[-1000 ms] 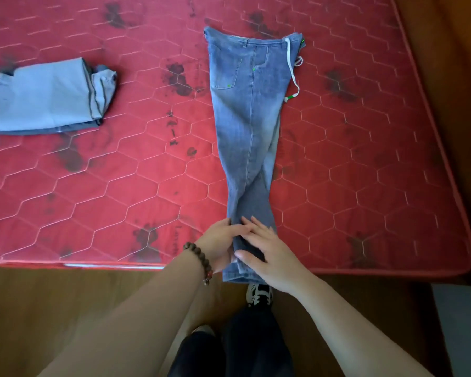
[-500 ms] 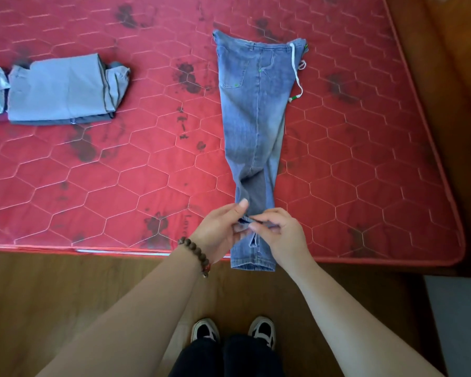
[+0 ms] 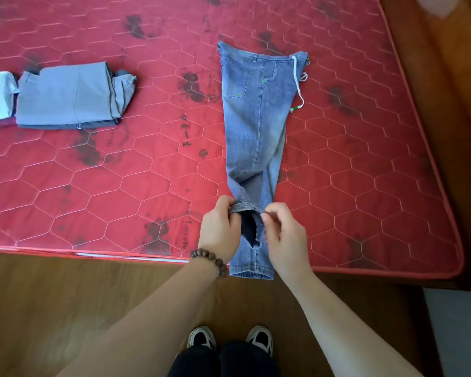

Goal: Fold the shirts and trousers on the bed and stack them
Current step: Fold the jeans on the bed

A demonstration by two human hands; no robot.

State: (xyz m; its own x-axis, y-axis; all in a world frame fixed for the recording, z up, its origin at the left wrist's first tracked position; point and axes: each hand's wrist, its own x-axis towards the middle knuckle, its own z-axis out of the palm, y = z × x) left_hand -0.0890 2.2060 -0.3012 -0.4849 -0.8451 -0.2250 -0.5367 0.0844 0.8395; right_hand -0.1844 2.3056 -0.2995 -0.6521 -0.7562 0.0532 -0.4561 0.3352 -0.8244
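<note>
head | jeans (image 3: pixel 256 126) lengthwise on bed (image 3: pixel 120 200), right of folded stack (image 3: pixel 68 100) | left hand (image 3: pixel 219 229), right hand (image 3: pixel 284 235) fingers pinch upper hem | soft, floppy denim; grip hem corners

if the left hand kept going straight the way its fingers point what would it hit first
The left hand pinches the hem of the jeans, fingers pointing up the bed and slightly right. Going on, it would probably slide along the jeans' own leg first; height is unclear.

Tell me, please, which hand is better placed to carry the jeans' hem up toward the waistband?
Either, likely both together: the left hand and right hand each pinch a corner of the raised hem of the jeans, level with each other.
</note>
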